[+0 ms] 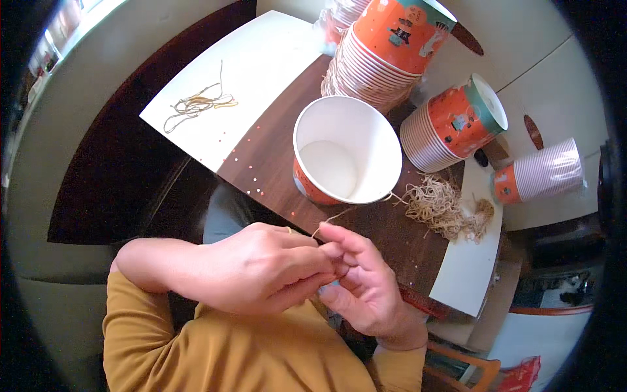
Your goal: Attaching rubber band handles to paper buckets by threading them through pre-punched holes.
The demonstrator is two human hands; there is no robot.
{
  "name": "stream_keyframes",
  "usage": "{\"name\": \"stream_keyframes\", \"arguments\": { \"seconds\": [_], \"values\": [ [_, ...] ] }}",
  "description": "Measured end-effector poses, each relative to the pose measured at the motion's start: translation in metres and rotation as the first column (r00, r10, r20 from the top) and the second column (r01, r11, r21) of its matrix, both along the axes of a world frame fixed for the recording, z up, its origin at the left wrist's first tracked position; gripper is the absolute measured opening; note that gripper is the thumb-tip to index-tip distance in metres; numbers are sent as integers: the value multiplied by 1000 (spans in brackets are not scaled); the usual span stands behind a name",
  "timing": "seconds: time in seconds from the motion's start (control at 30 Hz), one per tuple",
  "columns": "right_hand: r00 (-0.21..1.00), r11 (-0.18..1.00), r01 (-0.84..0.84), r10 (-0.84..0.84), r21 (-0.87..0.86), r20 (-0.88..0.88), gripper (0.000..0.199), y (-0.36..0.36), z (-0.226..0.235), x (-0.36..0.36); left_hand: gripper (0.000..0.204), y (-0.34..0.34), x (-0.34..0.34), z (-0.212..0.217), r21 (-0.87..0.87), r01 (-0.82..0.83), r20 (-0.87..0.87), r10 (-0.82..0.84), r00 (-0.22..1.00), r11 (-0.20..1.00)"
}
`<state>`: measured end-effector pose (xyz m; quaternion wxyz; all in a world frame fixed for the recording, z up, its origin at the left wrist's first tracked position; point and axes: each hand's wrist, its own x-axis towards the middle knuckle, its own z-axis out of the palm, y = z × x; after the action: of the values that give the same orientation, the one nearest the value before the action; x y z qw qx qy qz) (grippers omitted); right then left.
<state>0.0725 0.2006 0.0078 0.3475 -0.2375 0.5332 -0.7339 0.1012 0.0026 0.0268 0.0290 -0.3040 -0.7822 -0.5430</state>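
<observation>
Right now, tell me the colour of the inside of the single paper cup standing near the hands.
Plain white inside the cup; clearest in the head view.

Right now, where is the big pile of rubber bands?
In the head view, the pile of rubber bands lies on the table's right side, right of the open paper cup, below the tipped cup stack.

A home work spot: a small wooden table point(274, 157) crowded with stacked paper cups point(379, 59) and string point(441, 206).

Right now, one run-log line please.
left hand: pinches string | right hand: pinches string | paper cup: upright, open | string pile: right of cup
</observation>
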Motion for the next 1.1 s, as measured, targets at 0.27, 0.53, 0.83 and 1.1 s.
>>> {"name": "stream_keyframes", "arguments": {
  "seconds": [0.27, 0.53, 0.83, 1.1],
  "values": [
    [685, 947, 192, 60, 259, -726, 7, 9, 7, -39, 2, -12, -14, 2, -146, -1, 36, 6, 999, 989],
    [526, 622, 704, -131, 343, -841, 19, -2, -3, -181, 27, -45, -142, -25, -413, -673, -250, 634, 732, 614],
    [650, 699, 645, -291, 308, -702, 18, 1, -4, -131, 21, -35, -139, -37, -287, -678, -101, 682, 724, 677],
    [379, 535, 820, -243, 202, -893, 34, -3, 13, -66, 19, -19, -123, -40, -74, -707, -238, 676, 697, 703]
  ]
}}
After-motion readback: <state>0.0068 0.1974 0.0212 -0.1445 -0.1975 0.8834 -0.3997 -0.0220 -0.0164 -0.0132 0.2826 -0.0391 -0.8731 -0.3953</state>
